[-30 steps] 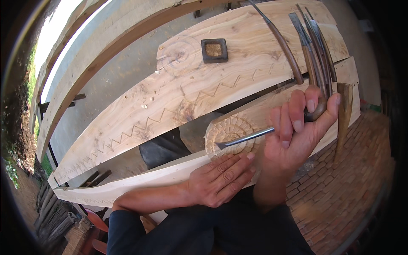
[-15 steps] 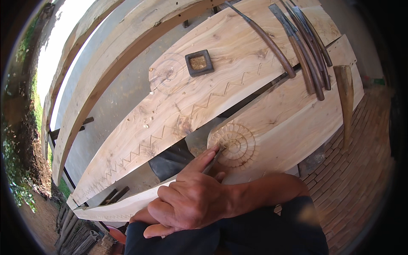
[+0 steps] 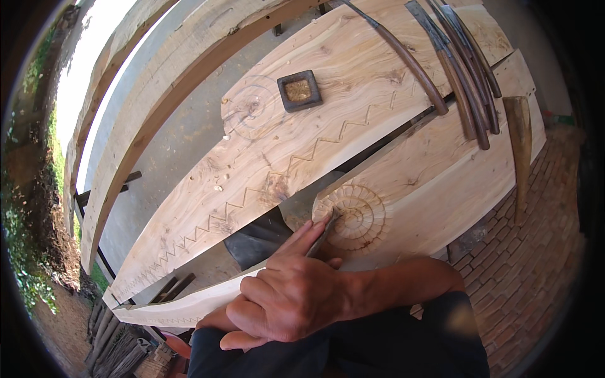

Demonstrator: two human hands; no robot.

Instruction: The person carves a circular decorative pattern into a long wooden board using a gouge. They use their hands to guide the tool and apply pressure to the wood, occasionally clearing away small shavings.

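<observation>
My right hand is closed around a thin metal chisel, my forearm coming in from the right. The chisel's tip rests on the left edge of a carved spiral rosette at the end of the near pale wooden plank. My left hand lies under the right one. Only a few of its fingers show, and its grip is hidden. My dark trousers fill the bottom of the view.
A second plank behind carries a carved zigzag line, a faint spiral and a small square dark dish. Several long curved dark tools lie across both planks at the upper right, beside a tapered wooden piece. Brick floor is at the right.
My right hand came down from a raised position with the chisel and now covers my left hand, tip set against the rosette. Over the last half second it has hardly moved.
</observation>
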